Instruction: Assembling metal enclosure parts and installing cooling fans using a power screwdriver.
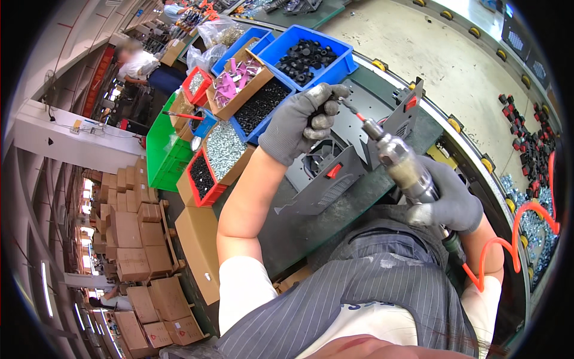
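My right hand [447, 196], in a grey glove, is wrapped round a pneumatic screwdriver [399, 157] with a coiled orange air hose. Its bit points up and left toward my left hand [302, 122], also gloved, whose fingers are curled closed. Small black parts [330, 108] show between those fingers; their exact kind is hard to make out. The bit's tip lies close to the fingertips, and whether they touch I cannot tell. Below both hands, a grey sheet-metal housing [323, 190] with upright side panels and red switches [333, 172] stands on the dark green bench [299, 236].
Left of the housing are a blue bin [347, 67] of black round parts, a blue bin of black screws [261, 106], a carton of pink parts [234, 84] and silver screws [224, 151]. A roller conveyor edge [445, 122] runs along the right. Stacked cartons [125, 233] stand far left.
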`<state>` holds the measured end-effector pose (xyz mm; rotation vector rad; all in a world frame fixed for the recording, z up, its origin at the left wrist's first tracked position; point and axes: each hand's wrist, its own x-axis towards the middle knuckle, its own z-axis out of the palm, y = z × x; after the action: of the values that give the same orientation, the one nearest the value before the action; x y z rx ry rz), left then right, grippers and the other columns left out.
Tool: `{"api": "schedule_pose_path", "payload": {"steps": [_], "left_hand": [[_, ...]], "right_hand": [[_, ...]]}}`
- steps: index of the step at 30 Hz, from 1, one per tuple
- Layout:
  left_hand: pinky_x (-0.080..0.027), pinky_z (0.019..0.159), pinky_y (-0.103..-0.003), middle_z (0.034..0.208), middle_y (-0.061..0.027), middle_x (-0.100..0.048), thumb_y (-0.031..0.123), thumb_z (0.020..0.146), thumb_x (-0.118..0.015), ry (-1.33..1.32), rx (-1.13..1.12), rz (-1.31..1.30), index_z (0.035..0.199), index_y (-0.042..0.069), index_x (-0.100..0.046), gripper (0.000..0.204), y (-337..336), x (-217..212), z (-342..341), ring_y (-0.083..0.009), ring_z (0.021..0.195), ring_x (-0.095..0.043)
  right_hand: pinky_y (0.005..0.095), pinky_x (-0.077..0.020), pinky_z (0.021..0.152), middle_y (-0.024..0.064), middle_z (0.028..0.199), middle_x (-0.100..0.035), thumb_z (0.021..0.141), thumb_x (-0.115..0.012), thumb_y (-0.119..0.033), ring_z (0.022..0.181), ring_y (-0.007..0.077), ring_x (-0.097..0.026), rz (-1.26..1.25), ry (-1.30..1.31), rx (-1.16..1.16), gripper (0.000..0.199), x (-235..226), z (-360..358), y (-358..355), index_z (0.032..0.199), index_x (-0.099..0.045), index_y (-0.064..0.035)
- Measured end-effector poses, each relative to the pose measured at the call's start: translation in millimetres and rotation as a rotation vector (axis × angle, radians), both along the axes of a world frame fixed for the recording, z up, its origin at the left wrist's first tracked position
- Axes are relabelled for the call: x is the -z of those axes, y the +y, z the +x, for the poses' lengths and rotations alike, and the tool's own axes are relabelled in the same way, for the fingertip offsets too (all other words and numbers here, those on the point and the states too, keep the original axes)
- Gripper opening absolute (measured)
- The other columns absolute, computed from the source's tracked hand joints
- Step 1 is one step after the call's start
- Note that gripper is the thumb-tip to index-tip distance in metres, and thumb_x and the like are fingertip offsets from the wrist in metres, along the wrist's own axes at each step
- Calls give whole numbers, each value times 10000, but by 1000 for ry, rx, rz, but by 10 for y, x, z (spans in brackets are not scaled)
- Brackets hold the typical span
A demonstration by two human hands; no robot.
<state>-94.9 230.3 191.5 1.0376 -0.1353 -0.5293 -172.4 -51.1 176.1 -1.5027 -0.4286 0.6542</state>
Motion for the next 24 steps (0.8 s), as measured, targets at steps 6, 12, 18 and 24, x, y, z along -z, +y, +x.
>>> {"api": "schedule_pose_path", "payload": {"steps": [6, 12, 18, 24], "left_hand": [[-312, 400, -118, 731, 9, -493, 273, 944, -466, -24, -48, 46, 1107, -37, -508, 353, -1, -140, -220, -10, 526, -388], [-312, 411, -131, 722, 11, -523, 269, 918, -510, -181, -150, 254, 1048, -40, -571, 341, -60, -172, -306, -11, 518, -398], [-333, 431, -149, 737, -27, -603, 438, 825, -600, -539, -21, 409, 1081, -10, -599, 516, -22, -189, -242, -20, 477, -390], [-447, 650, -221, 853, -32, -629, 342, 864, -587, -345, 39, 931, 1088, 20, -621, 394, -204, 383, 53, -88, 723, -550]], "right_hand": [[242, -402, 781, 8, 955, -546, 572, -814, -283, 846, 104, -493, 93, 63, -58, 762, -32, 37, 210, 1195, -494, 20], [233, -401, 768, 14, 941, -542, 569, -809, -265, 838, 95, -487, 148, 96, -51, 729, 16, 11, 200, 1170, -507, 17], [220, -424, 580, 16, 792, -567, 522, -824, -252, 645, 82, -522, 69, 154, -157, 673, 55, -17, -70, 1069, -535, 12], [198, -395, 525, 8, 733, -569, 388, -829, -330, 591, 67, -508, 183, 279, 253, 877, 250, -330, -488, 1110, -514, 55]]}}
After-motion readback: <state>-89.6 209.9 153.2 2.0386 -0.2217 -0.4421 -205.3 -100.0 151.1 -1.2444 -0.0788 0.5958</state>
